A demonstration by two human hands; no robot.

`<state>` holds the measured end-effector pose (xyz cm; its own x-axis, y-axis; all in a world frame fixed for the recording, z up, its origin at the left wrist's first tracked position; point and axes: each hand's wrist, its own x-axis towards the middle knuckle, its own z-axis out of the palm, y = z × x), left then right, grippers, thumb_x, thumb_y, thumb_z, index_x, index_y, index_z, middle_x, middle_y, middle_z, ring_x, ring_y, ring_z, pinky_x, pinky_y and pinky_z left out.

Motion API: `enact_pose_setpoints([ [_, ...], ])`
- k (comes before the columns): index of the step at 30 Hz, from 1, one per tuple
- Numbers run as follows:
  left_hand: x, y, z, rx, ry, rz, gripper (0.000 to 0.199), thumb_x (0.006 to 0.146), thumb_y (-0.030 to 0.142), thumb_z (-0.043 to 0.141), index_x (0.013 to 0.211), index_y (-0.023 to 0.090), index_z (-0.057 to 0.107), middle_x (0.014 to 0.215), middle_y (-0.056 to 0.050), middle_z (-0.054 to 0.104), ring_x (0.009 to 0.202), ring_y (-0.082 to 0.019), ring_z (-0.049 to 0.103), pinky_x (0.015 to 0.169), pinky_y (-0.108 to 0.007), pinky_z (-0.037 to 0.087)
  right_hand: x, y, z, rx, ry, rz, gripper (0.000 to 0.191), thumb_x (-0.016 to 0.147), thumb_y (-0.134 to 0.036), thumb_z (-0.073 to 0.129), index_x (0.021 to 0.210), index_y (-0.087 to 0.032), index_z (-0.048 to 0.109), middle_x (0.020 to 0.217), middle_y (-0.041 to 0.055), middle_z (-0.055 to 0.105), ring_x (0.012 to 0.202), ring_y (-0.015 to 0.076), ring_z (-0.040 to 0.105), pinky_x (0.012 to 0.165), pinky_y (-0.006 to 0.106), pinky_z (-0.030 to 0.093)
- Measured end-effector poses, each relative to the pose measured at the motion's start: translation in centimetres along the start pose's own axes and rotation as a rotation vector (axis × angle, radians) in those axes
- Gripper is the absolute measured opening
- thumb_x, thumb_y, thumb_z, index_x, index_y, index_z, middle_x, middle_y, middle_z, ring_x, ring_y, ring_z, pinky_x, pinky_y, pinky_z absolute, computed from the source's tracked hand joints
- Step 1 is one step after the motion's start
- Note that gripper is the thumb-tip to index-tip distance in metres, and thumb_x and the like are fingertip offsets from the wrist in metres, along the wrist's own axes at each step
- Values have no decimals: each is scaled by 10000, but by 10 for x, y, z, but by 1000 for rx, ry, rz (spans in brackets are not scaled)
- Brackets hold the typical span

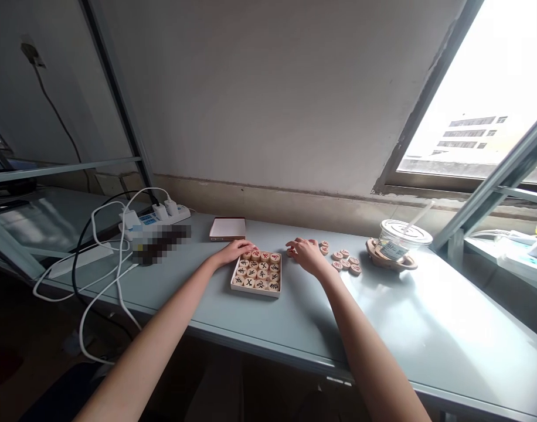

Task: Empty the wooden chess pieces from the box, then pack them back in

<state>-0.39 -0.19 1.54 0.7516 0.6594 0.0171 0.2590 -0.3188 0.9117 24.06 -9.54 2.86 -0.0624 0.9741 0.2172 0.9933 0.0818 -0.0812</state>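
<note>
A shallow white box [256, 292] holds rows of round Chinese chess pieces, most with black characters and the back row with red ones. My left hand [234, 252] rests at the box's back left corner, fingers stretched along the red-marked row. To the right of the box, my right hand [307, 254] reaches over the table with fingers apart and bent downward. A red-marked chess piece [290, 253] lies under its fingertips, partly hidden. Several loose red-marked chess pieces [345, 264] are spread on the table beyond my right wrist.
Behind the box sits an open box lid [228, 227]. A lidded plastic cup [400, 237] with a straw stands in a wooden holder [391, 262] on the right. Leftward are a power strip [160, 217] and tangled cables [119, 258]. The grey table [277, 328] meets the wall behind.
</note>
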Motion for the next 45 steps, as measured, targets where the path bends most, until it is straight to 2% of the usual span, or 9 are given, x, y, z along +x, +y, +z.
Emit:
enact_pose_setpoints([
  [4,-5,6,-5,-8,-1,-13,519,777,585,493,1045,159,618,1121,-88,616,1062,-246,539,890,-314,400,1,-9,-9,151,126,-33,259,900,-348,443,906,-218,667,941,51,640,876,176,569,875,339,298],
  [9,-9,6,-16,-80,-47,5,474,812,530,491,1137,197,585,1204,-65,586,1154,-227,482,973,-313,339,-1,-50,-13,383,188,-235,276,880,-445,466,1006,-265,632,1009,31,621,889,157,554,807,292,340],
  [18,-14,5,-23,-152,-184,4,478,798,381,574,1245,225,507,1330,-60,494,1251,-229,403,1024,-330,312,-11,-108,2,141,197,-291,279,920,-394,410,1033,-232,607,971,62,655,884,190,503,801,340,262],
  [22,-15,8,-22,-155,-201,-6,520,784,394,594,1268,244,474,1334,-60,488,1252,-230,407,1035,-343,309,-7,-91,-8,174,144,-235,221,911,-341,434,1023,-261,606,948,28,661,861,172,519,787,324,270],
  [26,-16,12,-20,-118,-233,-23,585,731,366,656,1273,257,465,1314,-67,498,1263,-229,389,1028,-355,330,-4,-51,-22,-19,175,31,217,882,-262,468,1037,-224,615,1060,96,622,954,222,518,836,369,284],
  [30,-17,13,-19,-87,-226,-33,621,677,335,696,1256,273,481,1311,-73,488,1279,-232,365,1023,-365,346,-8,-4,-28,-108,-62,288,253,792,-278,583,1026,-196,633,1026,129,626,952,253,547,808,371,348],
  [33,-16,13,-19,-96,-226,-26,612,676,333,694,1249,275,486,1309,-70,487,1269,-234,376,1019,-366,353,-12,20,-30,111,-282,276,185,781,-302,582,924,-222,669,815,63,675,804,192,591,704,284,392],
  [39,-17,13,-18,-89,-222,-20,597,679,335,688,1241,273,498,1328,-63,477,1274,-247,367,1010,-371,361,-12,26,-27,376,-378,197,273,706,-352,657,952,-233,659,772,9,683,613,123,590,576,217,425],
  [45,-15,10,-18,-113,-214,-18,588,696,343,676,1249,263,492,1314,-72,496,1256,-245,397,1013,-373,363,-6,8,-19,416,-192,74,118,748,-179,611,841,-189,682,798,39,680,706,142,611,605,223,453],
])
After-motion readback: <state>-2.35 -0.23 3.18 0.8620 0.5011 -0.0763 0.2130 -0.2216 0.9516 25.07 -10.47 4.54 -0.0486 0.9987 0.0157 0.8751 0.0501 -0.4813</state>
